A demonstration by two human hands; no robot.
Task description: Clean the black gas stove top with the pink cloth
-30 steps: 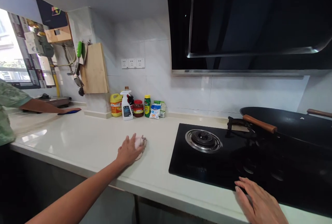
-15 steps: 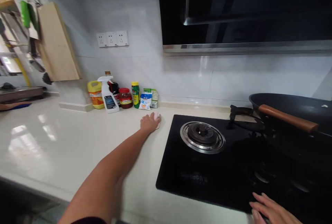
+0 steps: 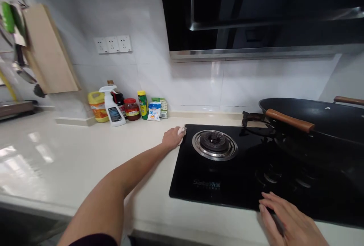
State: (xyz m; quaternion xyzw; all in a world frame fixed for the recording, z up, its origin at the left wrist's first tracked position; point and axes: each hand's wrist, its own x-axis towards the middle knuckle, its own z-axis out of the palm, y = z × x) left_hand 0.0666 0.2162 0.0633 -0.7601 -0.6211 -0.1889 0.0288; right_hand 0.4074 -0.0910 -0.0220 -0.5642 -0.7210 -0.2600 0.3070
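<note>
Right hand [image 3: 287,217] palm down at the stove's [image 3: 236,174] front edge, fingers loosely together and slightly bent, thumb apart; can't tell if they touch it. Left arm [image 3: 119,181] stretched forward over the surface [image 3: 85,155], left hand [image 3: 171,138] low, fingers closed on the cloth [image 3: 181,131] by the stove's back-left corner. Spray bottle [image 3: 114,112] stands farther left, near the wall [image 3: 196,86].

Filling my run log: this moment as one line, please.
left hand: holding cloth at left edge of gas cooktop | right hand: at cooktop's front edge
</note>
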